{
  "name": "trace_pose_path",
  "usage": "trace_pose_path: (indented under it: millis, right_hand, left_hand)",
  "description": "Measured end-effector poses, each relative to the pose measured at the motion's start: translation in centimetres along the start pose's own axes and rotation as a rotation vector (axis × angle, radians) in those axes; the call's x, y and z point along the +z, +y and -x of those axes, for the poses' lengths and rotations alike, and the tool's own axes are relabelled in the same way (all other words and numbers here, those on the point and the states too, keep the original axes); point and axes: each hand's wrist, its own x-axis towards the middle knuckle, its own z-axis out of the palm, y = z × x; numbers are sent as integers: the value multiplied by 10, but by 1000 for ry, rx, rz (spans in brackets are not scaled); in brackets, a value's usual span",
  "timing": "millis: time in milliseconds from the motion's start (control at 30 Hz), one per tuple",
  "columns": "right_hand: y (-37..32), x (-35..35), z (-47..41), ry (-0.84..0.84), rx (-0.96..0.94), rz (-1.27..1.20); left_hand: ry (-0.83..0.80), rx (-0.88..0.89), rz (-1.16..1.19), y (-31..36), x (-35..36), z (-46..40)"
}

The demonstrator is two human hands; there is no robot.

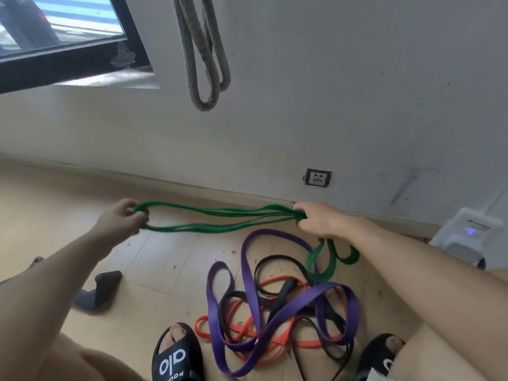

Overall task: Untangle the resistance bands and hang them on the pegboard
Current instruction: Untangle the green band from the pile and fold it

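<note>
I see my left hand [125, 217] and right hand [320, 220] gripping the green band [217, 220] mid-frame; its tail hides behind my right wrist.

I saw a green band [220, 220], purple band [275, 312], orange band [247, 329], black band [277, 295], and black slides [177, 356] with white lettering.

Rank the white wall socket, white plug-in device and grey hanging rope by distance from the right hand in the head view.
From the right hand:
1. White wall socket, just above.
2. White plug-in device, far right.
3. Grey hanging rope, up left on the wall.
</note>
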Motion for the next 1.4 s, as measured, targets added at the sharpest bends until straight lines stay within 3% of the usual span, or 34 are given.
trace_pose_path:
  millis: [133, 200, 333, 467, 567, 633, 1000, 1233, 1400]
  right_hand:
    - [-25, -13, 1, 91, -35, 102]
    - [-47, -19, 10, 93, -107, 257]
    - [-100, -15, 29, 132, -336, 636]
    - [-130, -18, 30, 186, -400, 686]
    - [-137, -36, 24, 236, -357, 619]
    - [-139, -47, 21, 269, -341, 577]
    - [-116, -47, 3, 199, -283, 438]
    - [-100, -33, -26, 18, -210, 342]
    - [-92, -19, -57, -111, -198, 182]
  left_hand:
    - [-280, -150, -626, -28, 19, 4]
    - [-443, -148, -712, -22, 32, 11]
    - [-627, 172, -327, 34, 81, 43]
    - [-696, 428, 84, 76, 132, 67]
    - [-578, 407, 377, 81, 146, 68]
    - [-472, 383, 392, 79, 147, 65]
    - [-416, 482, -325, 47, 96, 32]
    - [-392, 464, -376, 47, 58, 6]
    - [-491, 368, -407, 34, 50, -9]
